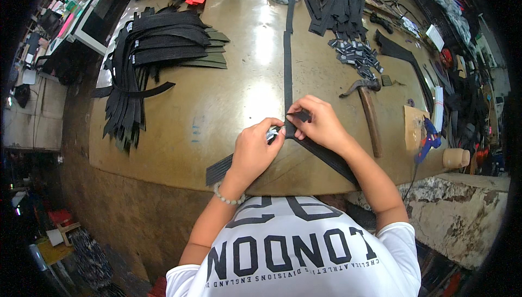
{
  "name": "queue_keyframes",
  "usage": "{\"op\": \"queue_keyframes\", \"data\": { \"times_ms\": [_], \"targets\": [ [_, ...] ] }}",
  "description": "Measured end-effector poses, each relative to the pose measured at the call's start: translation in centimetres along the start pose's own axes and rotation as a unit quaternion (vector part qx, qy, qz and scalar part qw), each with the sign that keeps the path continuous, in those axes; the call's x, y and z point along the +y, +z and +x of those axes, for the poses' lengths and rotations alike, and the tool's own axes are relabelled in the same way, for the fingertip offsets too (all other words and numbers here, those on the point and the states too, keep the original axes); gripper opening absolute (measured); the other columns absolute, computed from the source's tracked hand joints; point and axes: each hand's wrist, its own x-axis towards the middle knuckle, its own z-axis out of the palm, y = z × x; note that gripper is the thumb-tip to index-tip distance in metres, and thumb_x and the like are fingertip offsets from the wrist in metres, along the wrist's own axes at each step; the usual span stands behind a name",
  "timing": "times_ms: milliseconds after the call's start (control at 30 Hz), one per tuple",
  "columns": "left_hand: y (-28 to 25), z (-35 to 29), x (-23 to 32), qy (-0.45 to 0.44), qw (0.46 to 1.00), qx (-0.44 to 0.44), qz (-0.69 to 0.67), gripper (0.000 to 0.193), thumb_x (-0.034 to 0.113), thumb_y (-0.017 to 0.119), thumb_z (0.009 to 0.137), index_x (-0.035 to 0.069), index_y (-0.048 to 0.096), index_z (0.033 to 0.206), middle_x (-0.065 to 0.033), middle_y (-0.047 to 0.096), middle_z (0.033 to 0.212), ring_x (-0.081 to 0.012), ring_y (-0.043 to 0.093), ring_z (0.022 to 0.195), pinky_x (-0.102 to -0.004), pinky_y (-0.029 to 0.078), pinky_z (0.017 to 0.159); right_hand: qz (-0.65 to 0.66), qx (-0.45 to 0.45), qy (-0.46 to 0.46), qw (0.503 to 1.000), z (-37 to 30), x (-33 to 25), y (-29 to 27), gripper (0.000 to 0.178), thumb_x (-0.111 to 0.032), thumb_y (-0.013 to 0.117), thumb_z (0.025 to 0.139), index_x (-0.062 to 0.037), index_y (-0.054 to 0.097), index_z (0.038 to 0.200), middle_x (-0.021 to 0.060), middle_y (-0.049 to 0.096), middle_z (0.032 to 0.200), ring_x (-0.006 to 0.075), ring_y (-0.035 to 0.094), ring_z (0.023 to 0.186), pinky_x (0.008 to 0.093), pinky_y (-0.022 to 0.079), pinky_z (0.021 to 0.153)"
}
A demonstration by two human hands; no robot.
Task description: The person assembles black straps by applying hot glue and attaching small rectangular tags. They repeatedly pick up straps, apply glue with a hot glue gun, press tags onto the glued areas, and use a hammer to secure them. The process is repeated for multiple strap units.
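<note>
You are working at the near edge of the table point(234, 98), where the ribbed black strap point(328, 159) is lying across in front of you, one arm of it running out to the right and another stretch showing below your left wrist. Your right hand point(318, 123) is pinching a short dark flap point(300, 116) between thumb and fingers, just above the strap's middle. Your left hand point(259, 143) is closing thumb and forefinger on a small pale-marked piece point(273, 133) beside it; the fingers are covering most of this, so whether it is a label is not certain. A narrow black strip point(288, 74) is running up the table from your fingertips. As to progress, the piece in hand is appearing, in my judgement, partway done: the parts are meeting between your hands, but no finished joint is showing. Considerable stock is apparently waiting: strap bundles point(171, 38) are lying to the left, loose black strips point(334, 3) at the far right, and small dark tags point(356, 56) in a scattered pile below them. The hammer point(371, 115) and the blue glue gun point(430, 136) are resting on the right, both apart from your hands.
</note>
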Motion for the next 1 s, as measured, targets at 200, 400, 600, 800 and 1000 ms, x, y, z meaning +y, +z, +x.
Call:
{"op": "queue_keyframes", "data": {
  "times_ms": [200, 400, 600, 800, 1000],
  "targets": [
    [0.5, -0.2, 0.3, 0.035, 0.996, 0.015, 0.081, 0.026, 0.026, 0.07, 0.087, 0.009, 0.068, 0.107, -0.0158, 0.069, 0.08, -0.03, 0.066, 0.065, -0.0401, 0.051, 0.058, -0.049, -0.033, 0.087, 0.994, 2.2, -0.6, -0.7, 0.015, -0.005, 0.067, 0.086, 0.0035, 0.06, 0.097, 0.0173, 0.061, 0.093, 0.0206, 0.07, 0.061, 0.0327, 0.054, 0.051],
    [0.6, -0.8, 0.9, 0.044, 0.982, -0.03, 0.183, 0.033, 0.026, 0.065, 0.09, 0.017, 0.065, 0.123, -0.013, 0.07, 0.089, -0.0337, 0.066, 0.07, -0.0423, 0.052, 0.064, -0.29, 0.156, -0.113, 0.938, -1.2, -0.6, 1.0, 0.025, -0.017, 0.066, 0.091, 0.0025, 0.059, 0.105, 0.0202, 0.057, 0.106, 0.0409, 0.063, 0.081, 0.0451, 0.053, 0.069],
    [-0.1, -0.3, -0.3, 0.073, 0.996, -0.014, 0.05, 0.03, 0.017, 0.065, 0.09, 0.012, 0.067, 0.119, -0.0148, 0.067, 0.083, -0.0333, 0.064, 0.073, -0.0409, 0.052, 0.069, -0.326, 0.066, -0.263, 0.906, -6.3, 2.8, 2.2, 0.046, 0.0, 0.059, 0.079, 0.003, 0.056, 0.125, 0.0156, 0.054, 0.126, 0.0323, 0.054, 0.103, 0.0405, 0.049, 0.091],
    [0.0, -0.5, -0.8, 0.064, 0.996, -0.013, 0.065, 0.026, 0.013, 0.068, 0.088, 0.008, 0.071, 0.112, -0.0163, 0.066, 0.08, -0.0332, 0.064, 0.071, -0.0403, 0.051, 0.067, -0.396, 0.055, -0.274, 0.875, -6.2, 2.6, 2.3, 0.052, -0.002, 0.056, 0.077, 0.003, 0.055, 0.129, 0.0144, 0.054, 0.13, 0.0304, 0.053, 0.104, 0.039, 0.049, 0.09],
    [0.1, -0.4, -0.5, 0.065, 0.996, 0.001, 0.053, 0.023, 0.014, 0.069, 0.087, 0.006, 0.072, 0.109, -0.0162, 0.064, 0.076, -0.0319, 0.062, 0.066, -0.0398, 0.05, 0.064, -0.445, -0.001, -0.204, 0.872, -6.2, 0.5, 2.3, 0.04, -0.006, 0.056, 0.08, 0.001, 0.059, 0.12, 0.0158, 0.053, 0.131, 0.0313, 0.053, 0.108, 0.0385, 0.048, 0.088]
  ]
}}
